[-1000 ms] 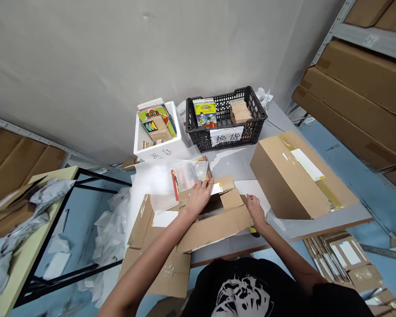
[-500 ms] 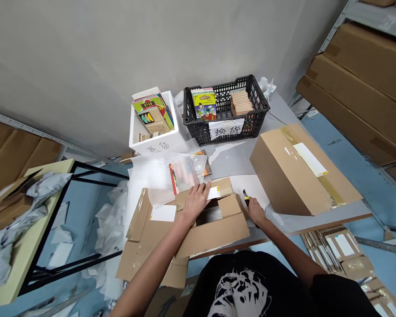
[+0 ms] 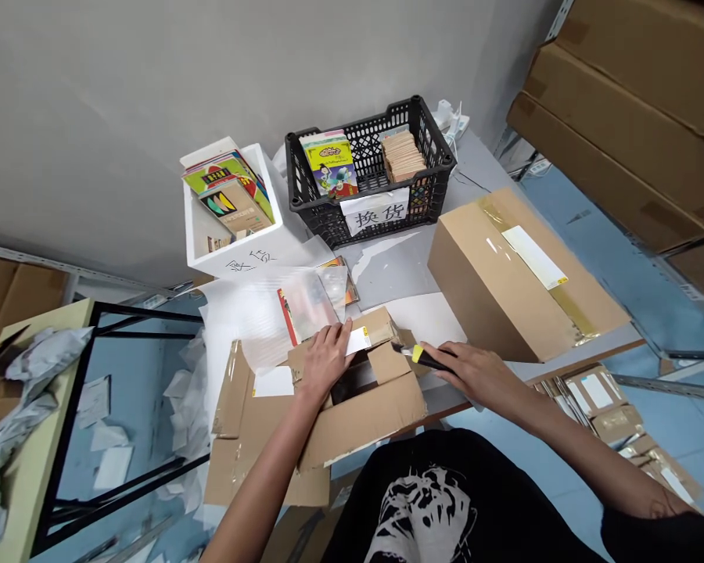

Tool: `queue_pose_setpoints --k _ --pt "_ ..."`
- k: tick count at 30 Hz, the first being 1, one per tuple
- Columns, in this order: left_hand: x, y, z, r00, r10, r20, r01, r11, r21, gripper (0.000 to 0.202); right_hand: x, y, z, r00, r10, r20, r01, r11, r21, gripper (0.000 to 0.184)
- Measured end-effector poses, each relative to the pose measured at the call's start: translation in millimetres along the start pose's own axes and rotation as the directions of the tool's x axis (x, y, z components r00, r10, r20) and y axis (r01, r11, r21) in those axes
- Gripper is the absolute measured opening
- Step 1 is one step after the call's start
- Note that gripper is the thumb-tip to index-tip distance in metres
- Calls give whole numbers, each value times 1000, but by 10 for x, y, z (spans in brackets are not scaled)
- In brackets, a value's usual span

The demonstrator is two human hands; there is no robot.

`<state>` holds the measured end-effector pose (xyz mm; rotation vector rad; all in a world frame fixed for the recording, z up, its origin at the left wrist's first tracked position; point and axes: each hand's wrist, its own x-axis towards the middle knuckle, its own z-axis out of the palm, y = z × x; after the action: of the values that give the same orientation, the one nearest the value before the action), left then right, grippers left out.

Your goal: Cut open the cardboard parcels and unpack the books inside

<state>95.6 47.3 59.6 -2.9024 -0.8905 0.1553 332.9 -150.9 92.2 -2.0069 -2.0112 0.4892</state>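
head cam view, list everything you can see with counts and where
plastic crate: 1, black, back of table
foam box: 1, white, left of crate
picture books: 2 stacks, multicoloured, in crate and foam box
sealed carton: 1, brown, right side of table
opened cardboard box: 1, brown, front of table
utility knife: 1, yellow and black, in right hand
shelved cartons: 3, brown, upper right
left hand: 1, on opened cardboard box
right hand: 1, gripping utility knife
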Motion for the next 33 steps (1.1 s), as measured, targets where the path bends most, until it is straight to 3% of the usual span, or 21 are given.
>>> queue_pose_setpoints --k 3,7,18,26,33 --pt "10 26 -7 1000 6 6 -6 1000 4 56 67 -69 62 998 -68 16 70 980 -188 43" --pt "8 54 -6 1000 21 14 -21 1000 4 56 152 -82 116 1000 -22 22 27 960 -279 43" --pt "-44 94 142 997 82 -7 -82 996 23 48 108 96 69 997 -10 73 32 949 -314 44" --pt "-18 104 186 996 85 -5 -84 996 25 51 237 130 80 996 -41 74 61 952 -299 41" --pt "-205 173 259 997 74 27 -73 997 -13 56 183 379 -33 992 125 -31 -129 947 -293 41"
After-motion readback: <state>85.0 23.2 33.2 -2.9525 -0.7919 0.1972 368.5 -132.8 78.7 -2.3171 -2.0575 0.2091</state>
